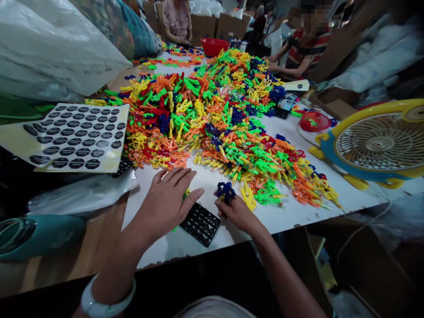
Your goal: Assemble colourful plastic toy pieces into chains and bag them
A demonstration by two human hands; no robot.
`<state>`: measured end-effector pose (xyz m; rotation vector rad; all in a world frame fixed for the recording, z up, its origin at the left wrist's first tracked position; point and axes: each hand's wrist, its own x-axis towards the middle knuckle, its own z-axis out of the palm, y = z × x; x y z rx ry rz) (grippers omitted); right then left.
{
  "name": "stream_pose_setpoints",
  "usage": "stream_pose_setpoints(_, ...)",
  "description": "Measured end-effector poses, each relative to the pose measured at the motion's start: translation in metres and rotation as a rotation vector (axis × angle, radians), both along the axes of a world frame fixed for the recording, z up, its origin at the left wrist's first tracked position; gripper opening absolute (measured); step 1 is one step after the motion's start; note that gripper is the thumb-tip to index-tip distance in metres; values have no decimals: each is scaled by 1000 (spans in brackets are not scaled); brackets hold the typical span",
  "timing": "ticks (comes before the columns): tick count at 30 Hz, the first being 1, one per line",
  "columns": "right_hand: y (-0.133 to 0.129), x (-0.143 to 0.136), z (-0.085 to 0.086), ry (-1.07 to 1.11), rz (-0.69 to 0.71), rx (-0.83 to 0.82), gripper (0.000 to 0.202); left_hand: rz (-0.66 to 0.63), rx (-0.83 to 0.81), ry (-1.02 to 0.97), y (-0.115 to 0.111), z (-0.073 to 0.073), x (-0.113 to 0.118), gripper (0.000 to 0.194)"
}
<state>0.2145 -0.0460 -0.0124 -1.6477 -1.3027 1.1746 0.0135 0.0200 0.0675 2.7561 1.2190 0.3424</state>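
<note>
My left hand (170, 194) is spread flat, palm down, over the left end of a black grid tray (202, 223). Bits of yellow and green plastic peek out from under that hand; their shape is hidden. Just right of the tray, my right hand (235, 210) pinches a dark blue plastic figure (225, 191) between thumb and fingers. A loose yellow figure (247, 196) lies beside the right hand. Beyond both hands spreads a big heap of bright plastic figures (198, 115) in green, orange, yellow, red and blue, some with pencil-like tips.
Sheets of black octagonal stickers (82, 137) lie at the left, above a clear plastic bag (82, 194) and a teal bottle (43, 236). A yellow and blue fan (377, 143) stands at the right. A red basin (215, 46) and two seated people are across the table.
</note>
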Motion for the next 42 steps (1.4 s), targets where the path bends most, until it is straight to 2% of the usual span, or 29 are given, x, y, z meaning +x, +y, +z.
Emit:
stream_pose_setpoints(4, -10, -24, 7, 430, 115, -108, 24, 6, 38, 25, -2, -2, -1, 57)
stream_pose_setpoints(7, -14, -50, 5, 507, 152, -183, 27, 14, 36, 13, -1, -4, 1, 51)
stream_pose_setpoints(10, -19, -68, -4, 327, 126, -119, 19, 7, 28, 8, 1, -5, 1, 50)
stream_pose_setpoints(13, -24, -81, -13, -94, 97, 111, 9, 5, 22, 14, -1, -3, -1, 51)
stream_pose_setpoints(15, -26, -91, -18, -312, 73, 192, 12, 5, 15, 25, -5, -2, -2, 53)
stream_pose_setpoints(17, -23, -104, -22, -386, 50, 189, 20, 5, 18, 38, -9, -1, -1, 58)
stream_pose_setpoints(20, -16, -116, -24, -380, 39, 198, 30, 14, 55, 50, -15, -3, 3, 72)
stream_pose_setpoints(23, -13, -96, -16, -345, 134, 269, 31, 35, 83, 51, -16, -6, 7, 69)
stream_pose_setpoints(25, -13, -61, -6, -345, 167, 310, 31, 35, 86, 49, -14, -6, 7, 62)
stream_pose_setpoints(27, -10, -14, 4, -419, 86, 324, 38, 21, 84, 46, -13, -6, 5, 59)
stream_pose_setpoints(29, -2, 32, 10, -786, 6, 375, 39, 13, 80, 42, -12, -5, 4, 58)
stream_pose_setpoints(31, 7, 68, 14, -1063, 117, 401, 30, 25, 74, 38, -11, -4, 4, 57)
stream_pose_setpoints(33, 14, 86, 16, -1215, 248, 406, 22, 55, 75, 36, -10, -3, 6, 57)
stream_pose_setpoints(35, 17, 88, 17, -1247, 300, 418, 20, 79, 84, 33, -8, -2, 9, 58)
stream_pose_setpoints(37, 16, 80, 16, -1169, 252, 427, 17, 86, 88, 27, -5, -2, 10, 58)
stream_pose_setpoints(39, 12, 65, 13, -989, 143, 388, 11, 73, 78, 21, -2, -3, 11, 55)
stream_pose_setpoints(42, 6, 34, 4, -633, 11, 226, 7, 38, 55, 12, 0, -5, 8, 49)
